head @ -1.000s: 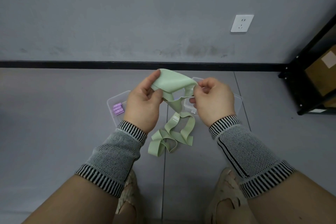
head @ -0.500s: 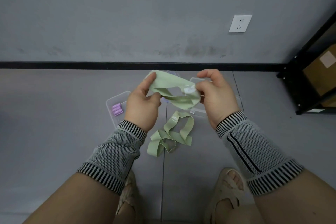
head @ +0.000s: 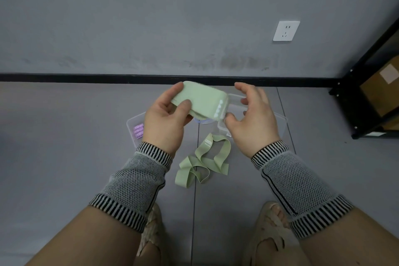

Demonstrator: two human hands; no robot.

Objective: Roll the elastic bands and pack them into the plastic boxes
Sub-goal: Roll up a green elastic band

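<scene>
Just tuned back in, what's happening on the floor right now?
A person is folding a green elastic band in midair. The left hand grips it; the right hand is at its printed end, thumb touching it, fingers spread. More green bands lie loose on the floor. Purple rolls already sit in the left plastic box; another clear box waits behind the right hand.

Pale green elastic band [head: 203,99] with small white print near one end; more pale green bands [head: 203,162] on the grey floor [head: 64,157]. Purple rolls [head: 138,130] — white numerals — in a clear box [head: 132,122]. Sleeves [head: 133,181] — grey mesh, black-and-white striped cuffs.
</scene>
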